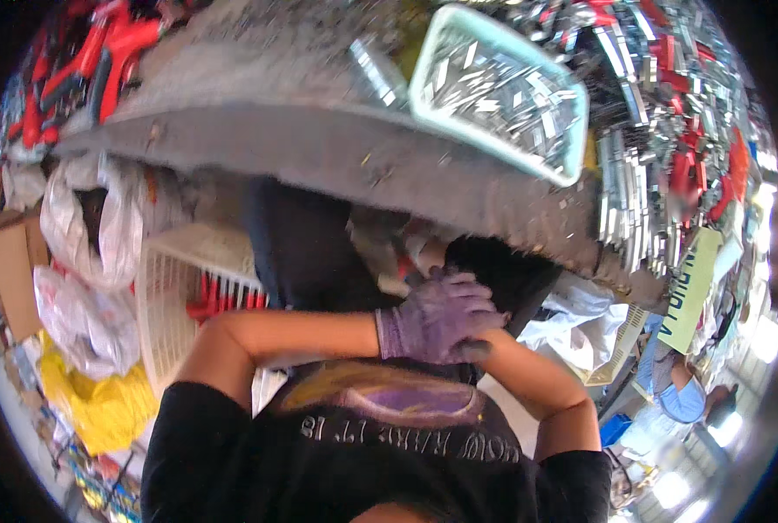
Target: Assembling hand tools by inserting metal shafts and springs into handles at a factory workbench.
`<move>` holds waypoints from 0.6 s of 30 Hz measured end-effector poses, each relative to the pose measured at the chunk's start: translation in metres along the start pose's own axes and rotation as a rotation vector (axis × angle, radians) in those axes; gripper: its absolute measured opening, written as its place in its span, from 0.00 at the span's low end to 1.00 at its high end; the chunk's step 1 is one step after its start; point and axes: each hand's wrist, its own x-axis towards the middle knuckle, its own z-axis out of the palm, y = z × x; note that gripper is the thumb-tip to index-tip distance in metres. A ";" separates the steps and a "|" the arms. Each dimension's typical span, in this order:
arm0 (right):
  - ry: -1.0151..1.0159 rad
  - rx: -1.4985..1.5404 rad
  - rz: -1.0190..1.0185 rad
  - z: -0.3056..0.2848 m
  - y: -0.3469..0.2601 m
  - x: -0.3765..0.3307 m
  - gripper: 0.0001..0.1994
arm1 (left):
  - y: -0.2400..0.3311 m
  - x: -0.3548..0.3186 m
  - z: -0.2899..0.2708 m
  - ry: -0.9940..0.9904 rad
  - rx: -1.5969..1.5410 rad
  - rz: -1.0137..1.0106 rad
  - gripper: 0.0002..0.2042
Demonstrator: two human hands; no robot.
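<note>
My left hand (pixel 437 318), in a purple knitted glove with dark fingertips, lies across my right wrist in front of my shirt. Its fingers bend over the wrist, with one dark tip on the near side. My bare right forearm (pixel 533 375) comes in from the right and ends under that glove. Most of my right hand is hidden beneath the left, so its fingers cannot be made out. No tool or part shows in either hand. Both hands are over my lap, on the near side of the worn grey workbench (pixel 319 144).
A pale turquoise tray (pixel 424 65) of small metal pieces stands on the bench. Metal strips (pixel 624 200) pile up at right, red-handled tools (pixel 101 65) at far left. Below stand a cream crate (pixel 153 305) with red parts and plastic bags (pixel 88 322). Another person (pixel 681 397) is far right.
</note>
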 end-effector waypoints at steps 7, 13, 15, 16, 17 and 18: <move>-0.135 -0.125 0.488 -0.003 -0.066 0.078 0.18 | -0.085 -0.052 0.041 -0.040 0.115 -0.022 0.11; -0.374 -0.011 0.803 -0.029 -0.061 0.083 0.18 | -0.080 -0.058 0.039 -0.127 0.186 0.035 0.13; -0.428 0.041 0.842 -0.029 -0.073 0.084 0.18 | -0.111 -0.073 0.054 -0.221 0.138 -0.041 0.14; -0.460 0.067 0.862 -0.029 -0.071 0.083 0.18 | -0.110 -0.072 0.056 -0.226 0.142 -0.018 0.14; -0.490 0.094 0.877 -0.030 -0.066 0.079 0.18 | -0.110 -0.071 0.059 -0.293 0.159 -0.034 0.15; -0.519 0.120 0.889 -0.030 -0.073 0.076 0.18 | -0.112 -0.069 0.061 -0.357 0.177 -0.053 0.16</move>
